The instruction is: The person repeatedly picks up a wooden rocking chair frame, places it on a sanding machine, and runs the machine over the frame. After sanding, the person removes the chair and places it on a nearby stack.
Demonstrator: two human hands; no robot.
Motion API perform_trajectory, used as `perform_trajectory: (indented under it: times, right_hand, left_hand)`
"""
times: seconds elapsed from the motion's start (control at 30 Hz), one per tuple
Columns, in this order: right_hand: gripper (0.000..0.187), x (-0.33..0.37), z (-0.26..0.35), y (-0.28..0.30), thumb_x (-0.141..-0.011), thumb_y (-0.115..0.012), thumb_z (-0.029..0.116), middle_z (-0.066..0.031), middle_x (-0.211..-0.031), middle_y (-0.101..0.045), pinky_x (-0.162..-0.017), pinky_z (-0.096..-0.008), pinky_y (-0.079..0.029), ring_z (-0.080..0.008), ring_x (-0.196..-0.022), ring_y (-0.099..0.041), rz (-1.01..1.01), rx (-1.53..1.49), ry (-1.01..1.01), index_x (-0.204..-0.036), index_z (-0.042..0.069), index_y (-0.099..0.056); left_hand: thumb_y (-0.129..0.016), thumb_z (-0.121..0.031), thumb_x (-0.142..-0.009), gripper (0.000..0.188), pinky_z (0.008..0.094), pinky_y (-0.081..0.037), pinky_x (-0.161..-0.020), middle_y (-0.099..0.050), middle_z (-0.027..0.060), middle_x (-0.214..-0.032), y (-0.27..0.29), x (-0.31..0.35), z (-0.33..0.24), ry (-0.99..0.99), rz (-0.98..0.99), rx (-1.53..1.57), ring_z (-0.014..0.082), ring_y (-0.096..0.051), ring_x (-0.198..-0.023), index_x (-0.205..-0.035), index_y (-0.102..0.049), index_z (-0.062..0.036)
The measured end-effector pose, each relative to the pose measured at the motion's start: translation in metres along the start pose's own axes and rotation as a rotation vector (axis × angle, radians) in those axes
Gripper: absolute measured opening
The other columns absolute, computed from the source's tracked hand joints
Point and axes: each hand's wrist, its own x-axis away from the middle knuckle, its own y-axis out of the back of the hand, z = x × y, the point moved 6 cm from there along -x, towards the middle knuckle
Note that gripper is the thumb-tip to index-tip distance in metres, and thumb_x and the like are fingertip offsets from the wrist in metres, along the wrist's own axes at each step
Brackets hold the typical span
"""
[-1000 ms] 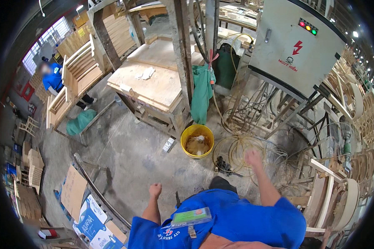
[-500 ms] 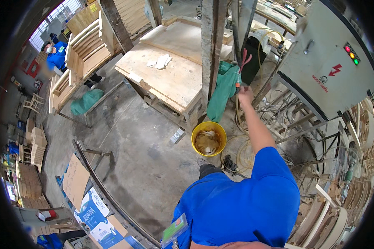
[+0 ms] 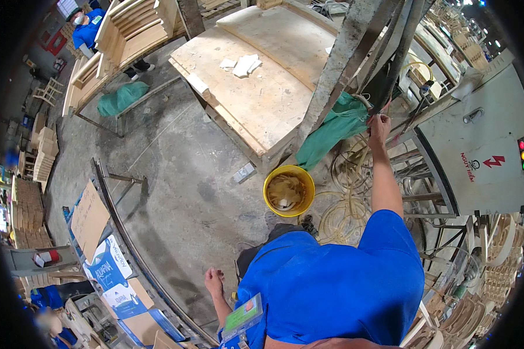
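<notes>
My right arm stretches forward to the metal post [image 3: 355, 72]. There my right hand [image 3: 379, 125] is closed, its fingers bent at the upper edge of a green sack [image 3: 335, 129] that hangs beside the post. What sits inside the fingers is too small to make out; a reddish strip shows just above them. My left hand [image 3: 214, 280] hangs low at my left side, fingers loosely apart and holding nothing. Below the sack, a yellow bucket [image 3: 270, 200] with pale scraps in it stands on the floor.
A wooden worktable [image 3: 256, 110] with white scraps [image 3: 244, 65] stands ahead. At right is a grey electrical cabinet [image 3: 477, 151] with lights. Coiled hoses [image 3: 340, 218] lie on the floor. Cardboard [image 3: 90, 224] lines a rack at left; a co-worker [image 3: 87, 29] stands far left.
My left hand has come into view at lower left. My view has shifted, and my right hand remains at the sack's top by the post.
</notes>
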Motion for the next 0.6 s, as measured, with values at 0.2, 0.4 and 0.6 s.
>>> perform_trajectory:
  times: [0.2, 0.4, 0.6]
  right_hand:
    - [0.048, 0.011, 0.042, 0.0, -0.095, -0.074, 0.048, 0.0001, -0.071, -0.053, -0.044, -0.0306, -0.039, -0.0106, -0.05, -0.047, 0.131, 0.038, 0.044, -0.109, 0.006, -0.057]
    - [0.035, -0.016, 0.116, 0.046, -0.094, -0.077, 0.035, -0.0004, -0.078, -0.061, -0.044, -0.0272, -0.035, -0.009, -0.049, -0.045, 0.088, -0.119, 0.117, -0.113, 0.008, -0.064]
    - [0.03, 0.045, 0.107, 0.122, -0.101, -0.062, 0.037, -0.0015, -0.092, -0.07, -0.051, -0.0288, -0.041, -0.0125, -0.059, -0.055, 0.659, 0.642, -0.217, -0.116, 0.012, -0.069]
  left_hand:
    - [-0.059, -0.02, -0.101, 0.021, 0.0278, -0.047, -0.048, -0.064, 0.0039, -0.067, -0.017, 0.015, 0.02, 0.107, 0.074, -0.17, 0.013, -0.06, -0.054, -0.089, -0.066, -0.0049]
    - [-0.059, -0.018, -0.101, 0.022, 0.0267, -0.046, -0.047, -0.064, 0.0034, -0.067, -0.014, 0.021, 0.026, 0.173, 0.102, -0.341, 0.0109, -0.06, -0.056, -0.084, -0.066, -0.0075]
    - [-0.06, -0.03, -0.099, 0.029, 0.0333, -0.054, -0.06, -0.072, 0.0093, -0.08, 0.018, 0.036, 0.042, 0.163, 0.073, -0.419, 0.0173, -0.067, -0.066, -0.091, -0.072, -0.0047]
